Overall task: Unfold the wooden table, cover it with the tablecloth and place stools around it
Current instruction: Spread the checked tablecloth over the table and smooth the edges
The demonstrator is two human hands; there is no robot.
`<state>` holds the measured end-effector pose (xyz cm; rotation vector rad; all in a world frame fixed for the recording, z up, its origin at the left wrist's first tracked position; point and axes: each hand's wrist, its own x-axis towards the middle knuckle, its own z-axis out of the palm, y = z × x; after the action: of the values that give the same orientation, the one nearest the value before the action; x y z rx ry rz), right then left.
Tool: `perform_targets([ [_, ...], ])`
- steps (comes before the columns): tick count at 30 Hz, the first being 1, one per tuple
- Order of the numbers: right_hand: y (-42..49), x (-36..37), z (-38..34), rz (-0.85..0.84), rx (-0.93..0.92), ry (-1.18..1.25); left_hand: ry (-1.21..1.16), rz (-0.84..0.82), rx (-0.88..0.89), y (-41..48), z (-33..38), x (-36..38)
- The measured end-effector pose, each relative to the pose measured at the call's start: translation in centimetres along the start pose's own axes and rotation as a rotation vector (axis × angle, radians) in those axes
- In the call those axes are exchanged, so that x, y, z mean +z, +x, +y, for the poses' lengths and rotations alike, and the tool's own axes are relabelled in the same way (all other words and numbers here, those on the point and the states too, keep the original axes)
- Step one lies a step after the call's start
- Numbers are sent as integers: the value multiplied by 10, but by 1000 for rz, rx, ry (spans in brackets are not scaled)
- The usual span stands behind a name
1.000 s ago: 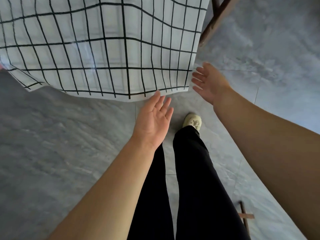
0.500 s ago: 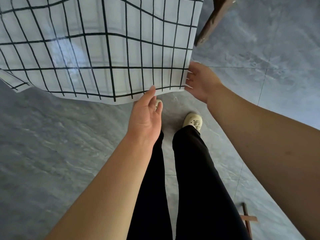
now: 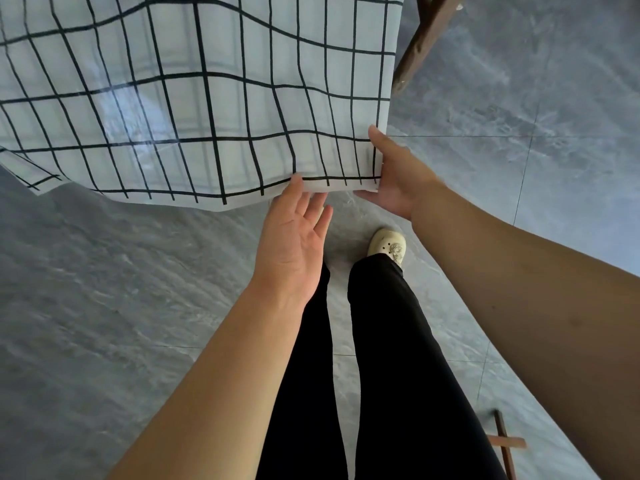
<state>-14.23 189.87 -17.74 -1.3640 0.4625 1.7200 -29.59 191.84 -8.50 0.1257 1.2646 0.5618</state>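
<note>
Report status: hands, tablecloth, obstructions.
Right hand pinching the tablecloth at its corner. Left hand open, fingertips at the hem. Cloth draped over the table, table leg exposed. Nothing in the way.

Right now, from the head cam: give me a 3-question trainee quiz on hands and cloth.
1. True or false: the right hand grips the checked tablecloth at its corner.
2. The left hand is: A) fisted on the cloth B) open, fingertips at the hem C) on the floor.
3. What brown thing shows beyond the cloth's right edge?

Key: 1 true; 2 B; 3 a wooden table leg.
</note>
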Motion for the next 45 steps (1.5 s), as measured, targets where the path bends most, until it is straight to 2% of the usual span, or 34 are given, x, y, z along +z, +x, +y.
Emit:
perform_targets([
  [4,-7,8,7,-16,6,156,-45,-88,-4,-7,1,6],
  [7,-19,9,4,-65,-19,253,-78,-93,1,-13,3,10],
  [10,-35,2,-4,-34,-63,264,-121,-67,-13,-19,5,12],
  [15,-74,-8,-29,115,-157,127,-188,-53,-65,-36,12,22],
  [17,-91,-7,-41,143,-213,17,-257,0,-81,-42,17,26],
  [19,-107,-5,-51,167,-277,-59,-223,77,-87,-45,19,30],
  [23,-139,6,-63,161,-351,-111,-186,57,-176,-61,19,46],
  [27,-167,19,-63,173,-352,-138,-413,-59,-126,-76,33,69],
  [36,-219,37,-56,191,-398,-250,-422,116,-148,-136,59,86],
  [45,-285,61,-38,143,-443,-223,-390,113,-107,-201,77,78],
])
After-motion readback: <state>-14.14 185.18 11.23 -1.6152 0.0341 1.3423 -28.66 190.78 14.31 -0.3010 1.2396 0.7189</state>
